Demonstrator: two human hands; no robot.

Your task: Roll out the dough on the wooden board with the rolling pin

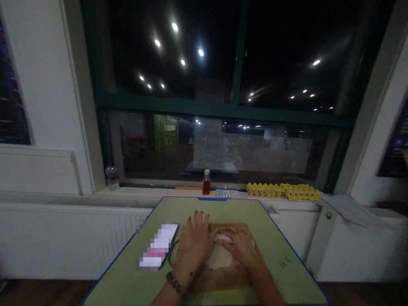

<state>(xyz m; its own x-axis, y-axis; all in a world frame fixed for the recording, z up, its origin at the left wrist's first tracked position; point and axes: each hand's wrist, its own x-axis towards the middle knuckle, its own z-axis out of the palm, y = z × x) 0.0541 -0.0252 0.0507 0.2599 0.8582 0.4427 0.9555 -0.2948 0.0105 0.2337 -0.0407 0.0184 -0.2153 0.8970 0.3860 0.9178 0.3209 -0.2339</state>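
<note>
A wooden board [228,280] lies on the green tabletop, with a pale, flat sheet that looks like dough [219,258] on it. My left hand [199,238] rests over the board's left part, its fingers stretched out and pointing away. At the board's right, my right hand [242,246] curls its fingers and thumb about a white, rounded roll of the dough [225,238] at the sheet's far edge. Both palms face down, so what lies under them is hidden. A dark beaded bracelet [175,284] circles my left wrist.
A phone [159,246] with a blurred screen lies left of the board, a dark cord loop [171,253] beside it. Beyond the blue-edged green table [277,255], the windowsill bears a red bottle [206,183], yellow egg trays [283,191] and a clear bottle [112,177].
</note>
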